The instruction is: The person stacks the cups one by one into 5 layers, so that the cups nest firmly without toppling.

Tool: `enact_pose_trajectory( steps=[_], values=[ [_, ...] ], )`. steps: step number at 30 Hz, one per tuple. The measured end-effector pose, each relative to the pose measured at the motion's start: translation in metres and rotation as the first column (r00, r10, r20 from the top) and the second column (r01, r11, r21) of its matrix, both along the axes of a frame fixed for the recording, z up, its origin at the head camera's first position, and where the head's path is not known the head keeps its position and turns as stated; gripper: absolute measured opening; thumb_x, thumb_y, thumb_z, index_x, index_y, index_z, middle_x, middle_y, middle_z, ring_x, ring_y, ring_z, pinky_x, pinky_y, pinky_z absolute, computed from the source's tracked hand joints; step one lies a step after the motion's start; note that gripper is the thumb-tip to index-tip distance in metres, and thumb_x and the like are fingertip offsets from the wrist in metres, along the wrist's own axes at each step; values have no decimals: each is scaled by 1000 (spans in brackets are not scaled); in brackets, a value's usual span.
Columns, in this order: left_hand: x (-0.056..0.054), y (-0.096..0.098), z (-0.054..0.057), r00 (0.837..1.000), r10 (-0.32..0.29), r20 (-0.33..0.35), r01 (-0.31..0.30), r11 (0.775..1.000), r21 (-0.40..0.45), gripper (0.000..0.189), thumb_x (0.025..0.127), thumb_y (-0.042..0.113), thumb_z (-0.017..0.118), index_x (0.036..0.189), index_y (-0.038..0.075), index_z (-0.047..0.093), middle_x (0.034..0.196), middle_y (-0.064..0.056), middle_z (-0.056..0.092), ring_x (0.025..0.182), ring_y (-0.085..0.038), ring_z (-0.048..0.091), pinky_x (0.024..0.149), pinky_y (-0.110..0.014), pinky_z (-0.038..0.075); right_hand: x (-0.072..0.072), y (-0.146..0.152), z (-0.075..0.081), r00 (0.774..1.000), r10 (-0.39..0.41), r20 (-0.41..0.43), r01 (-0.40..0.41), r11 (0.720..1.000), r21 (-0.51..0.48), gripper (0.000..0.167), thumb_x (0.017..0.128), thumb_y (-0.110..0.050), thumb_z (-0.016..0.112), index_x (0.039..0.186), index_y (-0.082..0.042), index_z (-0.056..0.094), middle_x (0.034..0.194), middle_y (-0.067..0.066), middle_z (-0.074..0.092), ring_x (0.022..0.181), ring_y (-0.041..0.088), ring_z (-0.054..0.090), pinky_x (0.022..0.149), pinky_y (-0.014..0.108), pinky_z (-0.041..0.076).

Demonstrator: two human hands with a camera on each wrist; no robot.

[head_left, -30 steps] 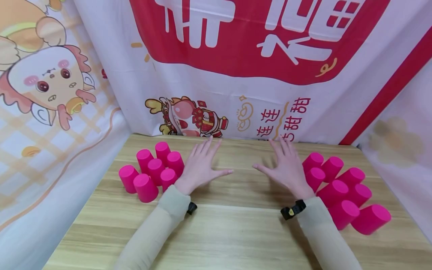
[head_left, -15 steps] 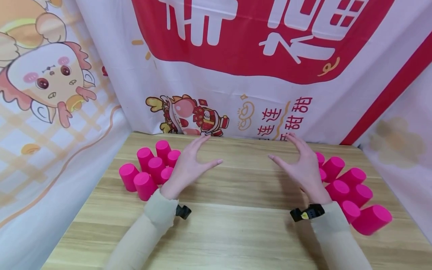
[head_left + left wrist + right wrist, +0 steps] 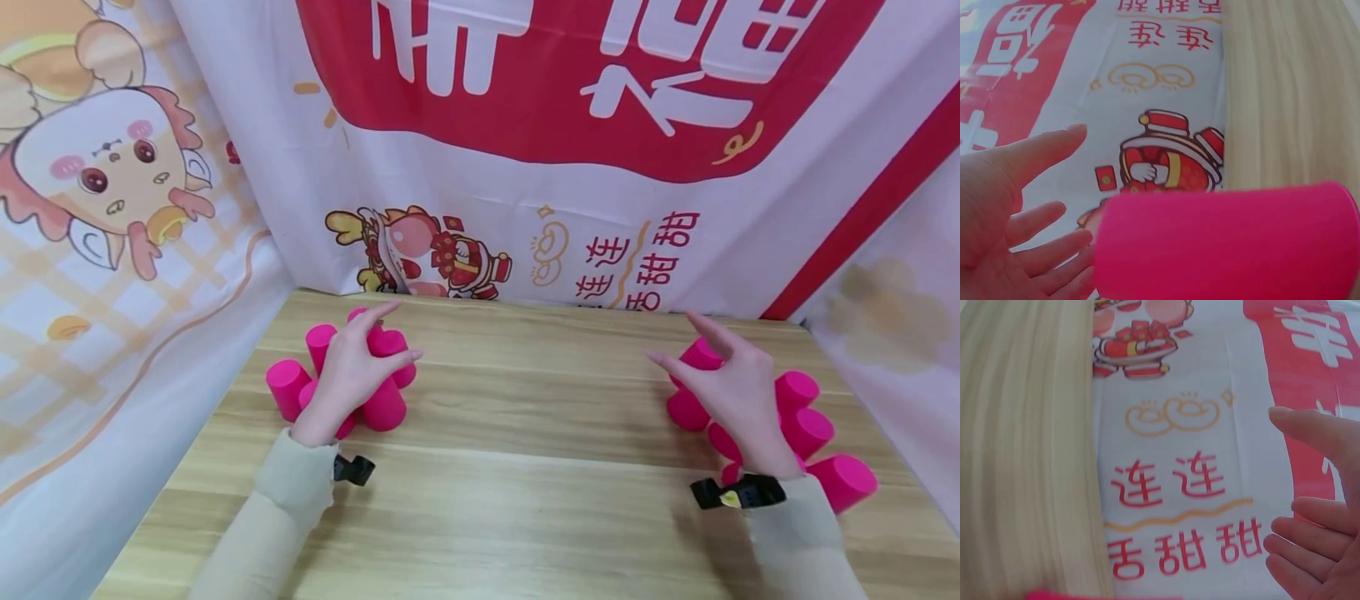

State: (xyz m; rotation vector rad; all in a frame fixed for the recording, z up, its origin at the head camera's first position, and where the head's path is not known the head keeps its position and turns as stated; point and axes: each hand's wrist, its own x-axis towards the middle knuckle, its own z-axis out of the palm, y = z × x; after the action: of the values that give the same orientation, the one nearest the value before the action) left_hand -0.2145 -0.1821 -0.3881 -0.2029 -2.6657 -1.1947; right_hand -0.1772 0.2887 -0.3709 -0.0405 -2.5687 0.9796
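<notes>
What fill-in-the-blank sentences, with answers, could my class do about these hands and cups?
The cups are coloured ____.
They form ____ groups.
In the head view, the left hand is nearest the cups on the ____ side.
On the red part of the cloth behind the table, the large characters are ____.
Missing words: pink; two; left; white.

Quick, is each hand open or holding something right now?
Left hand: open, by the left pink cups.
Right hand: open, by the right pink cups.
</notes>
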Motion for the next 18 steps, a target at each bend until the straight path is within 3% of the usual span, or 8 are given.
enact_pose_trajectory(
  steps=[4,7,11,18],
  values=[
    [0,-10,-5,997,12,74,-10,1000,-27,80,84,31,86,153,16,47,143,-18,53,126,-38,52,93,-57,53,8,16,-3,998,-11,68,10,1000,17,83,83,-55,80,153,-22,49,147,11,55,130,37,51,90,53,55],
    [-1,-14,-7,996,18,92,-15,999,-36,77,85,30,86,151,16,49,141,-18,55,125,-38,53,93,-57,53,14,25,-7,995,-14,96,11,999,32,86,82,-55,81,152,-17,50,144,17,56,126,41,52,82,36,57],
    [-3,-17,-8,996,21,89,-17,999,-51,74,85,28,86,149,14,51,139,-19,57,124,-39,54,94,-58,52,18,36,-11,993,-23,118,17,998,59,89,80,-58,82,152,-15,51,141,19,58,124,43,51,67,15,48],
    [-8,-15,-9,993,-6,117,16,997,-80,70,86,24,85,148,12,52,139,-18,57,125,-38,54,97,-57,51,23,48,-18,986,-28,163,13,996,87,94,79,-60,80,152,-10,49,139,25,57,122,50,48,57,24,54]
  ],
)
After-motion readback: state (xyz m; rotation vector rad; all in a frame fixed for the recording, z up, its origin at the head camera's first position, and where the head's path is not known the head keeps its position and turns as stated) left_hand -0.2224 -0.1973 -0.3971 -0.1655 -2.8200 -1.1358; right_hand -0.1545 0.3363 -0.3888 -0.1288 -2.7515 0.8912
